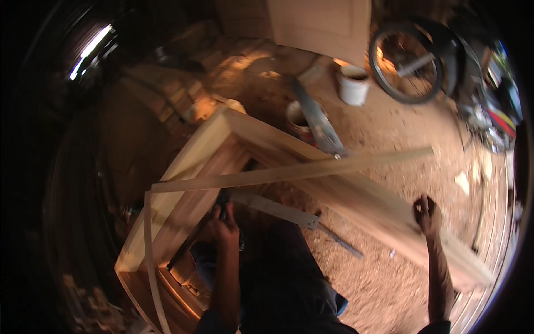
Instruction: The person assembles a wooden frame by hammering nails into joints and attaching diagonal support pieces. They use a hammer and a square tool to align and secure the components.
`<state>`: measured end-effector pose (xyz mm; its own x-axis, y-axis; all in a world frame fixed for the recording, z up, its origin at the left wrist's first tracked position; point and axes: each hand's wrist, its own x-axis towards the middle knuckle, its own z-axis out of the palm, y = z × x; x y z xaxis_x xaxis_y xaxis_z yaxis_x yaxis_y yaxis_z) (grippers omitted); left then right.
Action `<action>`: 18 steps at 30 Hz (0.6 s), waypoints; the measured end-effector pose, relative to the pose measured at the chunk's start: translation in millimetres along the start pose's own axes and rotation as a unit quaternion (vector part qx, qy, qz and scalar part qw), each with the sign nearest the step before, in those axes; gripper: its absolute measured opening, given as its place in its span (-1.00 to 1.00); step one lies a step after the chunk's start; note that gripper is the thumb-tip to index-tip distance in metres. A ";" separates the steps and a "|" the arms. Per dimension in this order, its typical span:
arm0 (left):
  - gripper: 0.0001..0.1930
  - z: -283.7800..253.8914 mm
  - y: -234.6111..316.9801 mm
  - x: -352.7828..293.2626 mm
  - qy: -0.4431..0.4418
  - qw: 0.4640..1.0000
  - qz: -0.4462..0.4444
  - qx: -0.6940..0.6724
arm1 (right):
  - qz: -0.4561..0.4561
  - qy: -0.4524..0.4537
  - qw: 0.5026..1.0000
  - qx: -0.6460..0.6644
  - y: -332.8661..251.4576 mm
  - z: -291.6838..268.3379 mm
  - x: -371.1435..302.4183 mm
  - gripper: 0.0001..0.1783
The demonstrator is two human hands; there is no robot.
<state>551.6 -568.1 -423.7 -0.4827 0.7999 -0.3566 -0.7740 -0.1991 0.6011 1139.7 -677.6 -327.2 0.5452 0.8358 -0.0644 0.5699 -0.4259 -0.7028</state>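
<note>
A large pale wooden frame (267,139) lies tilted across the middle of the view, its corner pointing away from me. A long thin wooden strip (289,171) lies across the frame from left to right. My left hand (222,225) is closed on a dark tool inside the frame's opening, beside a flat metal square ruler (278,209). My right hand (425,214) grips the frame's right rail (378,209) from its outer edge. A second thin strip (151,261) bends down along the frame's left side.
The dirt floor is strewn with sawdust. A white bucket (354,83) and a bicycle wheel (406,64) stand at the back right. A handsaw (320,125) leans over a red-and-white pot (297,119). A wooden panel (320,25) stands behind.
</note>
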 end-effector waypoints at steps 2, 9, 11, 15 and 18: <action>-0.61 25.4 -15.2 32.2 0.036 0.999 0.037 0.003 | -0.021 0.005 1.000 0.005 0.2 0.9 -0.3 -0.34; -0.77 64.1 -22.1 160.1 -0.042 0.998 -0.014 -0.044 | -0.035 0.025 0.993 -0.107 0.2 -1.9 -0.6 -0.23; -0.79 77.4 -18.1 180.1 -0.032 0.999 0.003 -0.002 | -0.015 0.024 0.992 -0.127 1.7 -0.7 2.0 -0.26; -0.77 106.2 -11.6 193.9 -0.031 0.999 -0.017 0.017 | -0.015 0.027 0.992 -0.121 4.2 1.6 5.1 -0.27; -0.77 120.1 -13.5 193.5 -0.025 0.999 -0.033 0.031 | -0.007 0.030 0.990 -0.138 4.6 1.8 4.7 -0.29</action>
<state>517.9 -342.7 -414.9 -0.4093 0.8375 -0.3620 -0.7754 -0.1102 0.6218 1143.8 -675.1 -332.1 0.5673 0.8235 -0.0084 0.7194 -0.5005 -0.4815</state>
